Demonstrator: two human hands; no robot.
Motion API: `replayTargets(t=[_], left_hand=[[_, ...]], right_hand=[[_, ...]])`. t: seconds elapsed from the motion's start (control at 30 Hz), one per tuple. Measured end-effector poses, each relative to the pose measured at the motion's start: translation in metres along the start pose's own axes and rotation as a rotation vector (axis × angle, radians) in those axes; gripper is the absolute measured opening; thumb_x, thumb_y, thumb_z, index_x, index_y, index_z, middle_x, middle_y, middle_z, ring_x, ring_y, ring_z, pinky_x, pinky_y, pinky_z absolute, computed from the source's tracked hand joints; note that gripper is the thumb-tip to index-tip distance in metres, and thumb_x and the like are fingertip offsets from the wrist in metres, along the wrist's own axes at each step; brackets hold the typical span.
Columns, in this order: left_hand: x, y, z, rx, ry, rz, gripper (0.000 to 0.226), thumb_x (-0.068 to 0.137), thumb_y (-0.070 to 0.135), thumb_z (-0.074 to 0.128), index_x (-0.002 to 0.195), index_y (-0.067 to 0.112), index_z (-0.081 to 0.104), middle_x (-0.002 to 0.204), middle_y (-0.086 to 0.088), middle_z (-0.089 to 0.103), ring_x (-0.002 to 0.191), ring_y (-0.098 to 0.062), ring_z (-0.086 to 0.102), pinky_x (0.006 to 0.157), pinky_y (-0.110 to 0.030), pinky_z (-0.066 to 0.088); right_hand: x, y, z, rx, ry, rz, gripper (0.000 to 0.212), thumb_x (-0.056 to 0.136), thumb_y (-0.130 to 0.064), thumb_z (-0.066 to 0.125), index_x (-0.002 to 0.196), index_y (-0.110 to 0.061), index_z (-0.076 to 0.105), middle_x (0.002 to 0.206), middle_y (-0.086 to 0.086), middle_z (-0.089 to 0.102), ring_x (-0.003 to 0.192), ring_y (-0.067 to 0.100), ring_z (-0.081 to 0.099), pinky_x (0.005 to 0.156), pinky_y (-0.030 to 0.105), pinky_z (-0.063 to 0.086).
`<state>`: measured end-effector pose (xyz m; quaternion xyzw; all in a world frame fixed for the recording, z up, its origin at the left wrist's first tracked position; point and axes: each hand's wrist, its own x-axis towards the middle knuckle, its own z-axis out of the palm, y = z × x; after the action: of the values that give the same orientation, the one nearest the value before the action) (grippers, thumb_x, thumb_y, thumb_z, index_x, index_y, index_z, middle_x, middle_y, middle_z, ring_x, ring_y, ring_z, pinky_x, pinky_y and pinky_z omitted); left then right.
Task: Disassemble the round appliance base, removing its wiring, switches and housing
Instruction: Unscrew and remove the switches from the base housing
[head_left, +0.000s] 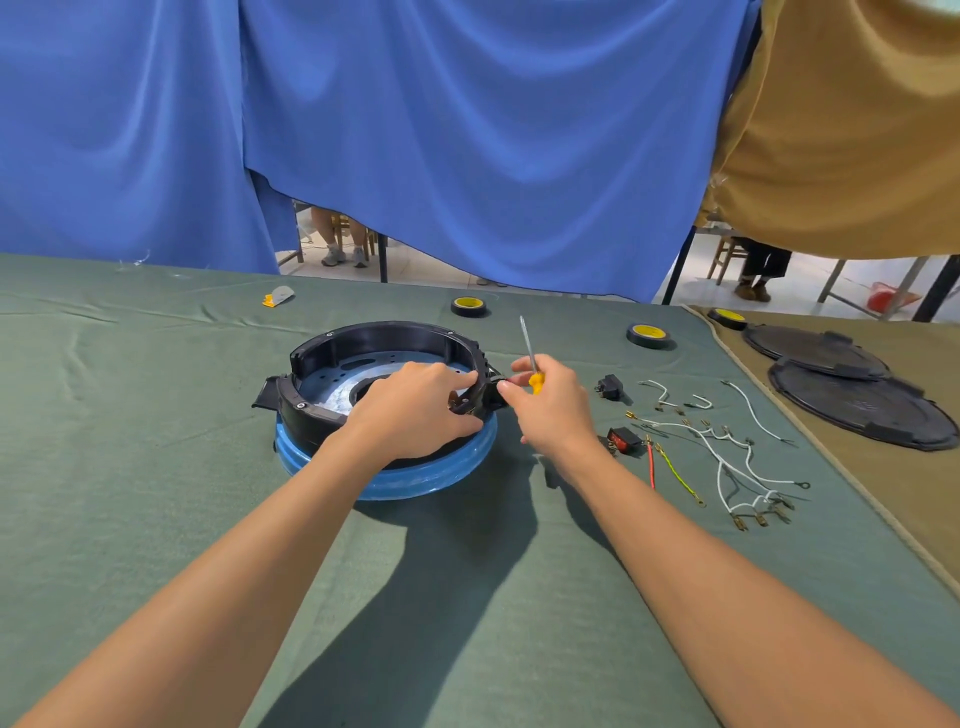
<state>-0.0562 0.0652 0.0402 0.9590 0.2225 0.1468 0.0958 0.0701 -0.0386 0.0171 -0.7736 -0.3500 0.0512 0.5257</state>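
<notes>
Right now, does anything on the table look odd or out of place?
The right hand keeps the screwdriver tucked in, blade pointing up, while its fingers work at the base. The wires lie loosely laid out, nothing looks damaged.

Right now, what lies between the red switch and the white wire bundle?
Head view: a red wire and a yellow-green wire lie between the red switch and the white wire bundle.

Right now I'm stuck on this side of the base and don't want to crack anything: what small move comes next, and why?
Probably ease the small black part outward from the black ring. The right hand pinches it from outside, with the screwdriver tucked up and idle, while the left hand presses from inside the ring. Wires and a red switch already lie loose on the cloth.
</notes>
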Motion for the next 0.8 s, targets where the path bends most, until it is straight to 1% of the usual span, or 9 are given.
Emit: replayTargets(t=[0.1, 0.17, 0.23, 0.3, 0.4, 0.53, 0.6, 0.73, 0.8], left_hand=[[0.000, -0.003, -0.001, 0.001, -0.014, 0.009, 0.043, 0.088, 0.049, 0.060, 0.129, 0.039, 0.055, 0.102, 0.005, 0.067, 0.088, -0.021, 0.057, 0.077, -0.044, 0.054], [0.000, -0.003, 0.000, 0.007, -0.017, 0.012, 0.043, 0.089, 0.048, 0.059, 0.130, 0.040, 0.055, 0.101, 0.005, 0.068, 0.088, -0.021, 0.058, 0.076, -0.043, 0.055], [0.000, -0.003, 0.000, 0.013, -0.012, 0.016, 0.041, 0.089, 0.048, 0.059, 0.128, 0.040, 0.056, 0.098, 0.006, 0.067, 0.086, -0.020, 0.058, 0.074, -0.042, 0.054], [0.000, -0.004, 0.000, 0.012, -0.011, 0.018, 0.040, 0.089, 0.049, 0.059, 0.127, 0.041, 0.056, 0.098, 0.006, 0.067, 0.084, -0.020, 0.057, 0.073, -0.041, 0.054], [0.000, -0.005, 0.001, 0.008, -0.014, 0.011, 0.045, 0.089, 0.049, 0.059, 0.133, 0.041, 0.053, 0.105, 0.005, 0.068, 0.086, -0.021, 0.055, 0.074, -0.041, 0.053], [-0.001, -0.003, 0.004, 0.055, 0.018, -0.003, 0.045, 0.089, 0.048, 0.058, 0.133, 0.040, 0.052, 0.106, 0.004, 0.068, 0.090, -0.025, 0.058, 0.072, -0.039, 0.052], [-0.002, -0.001, 0.006, 0.100, 0.046, -0.003, 0.040, 0.089, 0.046, 0.056, 0.127, 0.037, 0.055, 0.103, 0.003, 0.067, 0.087, -0.026, 0.058, 0.066, -0.037, 0.049], [-0.005, 0.002, 0.008, 0.173, 0.098, 0.032, 0.020, 0.089, 0.043, 0.053, 0.101, 0.027, 0.057, 0.089, 0.002, 0.063, 0.076, -0.025, 0.058, 0.055, -0.033, 0.044], [-0.005, 0.002, 0.008, 0.184, 0.105, 0.039, 0.020, 0.089, 0.043, 0.053, 0.101, 0.027, 0.057, 0.088, 0.002, 0.063, 0.076, -0.025, 0.058, 0.056, -0.033, 0.045]], right_hand=[[0.001, 0.004, 0.004, 0.003, 0.008, -0.002, 0.009, 0.089, -0.021, 0.066, 0.093, -0.026, 0.060, 0.083, -0.012, 0.059, 0.088, 0.021, 0.060, 0.080, 0.048, 0.057], [0.003, 0.005, 0.005, 0.011, 0.001, -0.007, 0.010, 0.089, -0.020, 0.066, 0.091, -0.027, 0.061, 0.083, -0.012, 0.061, 0.084, 0.018, 0.060, 0.080, 0.044, 0.057], [0.005, 0.006, 0.003, 0.000, -0.032, -0.027, 0.008, 0.090, -0.018, 0.065, 0.094, -0.025, 0.064, 0.087, -0.009, 0.065, 0.088, 0.017, 0.061, 0.082, 0.037, 0.054], [0.007, 0.007, -0.003, -0.001, -0.041, -0.043, 0.007, 0.092, -0.018, 0.062, 0.096, -0.022, 0.065, 0.086, -0.009, 0.065, 0.085, 0.013, 0.060, 0.080, 0.034, 0.051], [0.011, 0.011, -0.022, 0.050, 0.019, -0.014, 0.005, 0.091, -0.020, 0.065, 0.096, -0.021, 0.065, 0.077, -0.008, 0.060, 0.070, 0.013, 0.054, 0.072, 0.040, 0.052], [0.012, 0.017, -0.059, 0.051, 0.050, 0.034, 0.008, 0.085, -0.024, 0.072, 0.085, -0.021, 0.065, 0.071, -0.004, 0.058, 0.065, 0.017, 0.050, 0.065, 0.040, 0.048], [0.008, 0.020, -0.075, 0.063, 0.050, 0.055, 0.011, 0.082, -0.023, 0.076, 0.080, -0.019, 0.065, 0.066, -0.005, 0.057, 0.059, 0.015, 0.046, 0.060, 0.036, 0.042], [-0.003, 0.027, -0.100, -0.029, 0.027, 0.118, 0.015, 0.079, -0.022, 0.078, 0.075, -0.016, 0.065, 0.059, -0.003, 0.053, 0.055, 0.014, 0.043, 0.054, 0.028, 0.035], [-0.009, 0.030, -0.108, -0.121, -0.008, 0.151, 0.015, 0.078, -0.022, 0.079, 0.076, -0.013, 0.067, 0.052, -0.006, 0.051, 0.049, 0.011, 0.044, 0.049, 0.025, 0.033]])
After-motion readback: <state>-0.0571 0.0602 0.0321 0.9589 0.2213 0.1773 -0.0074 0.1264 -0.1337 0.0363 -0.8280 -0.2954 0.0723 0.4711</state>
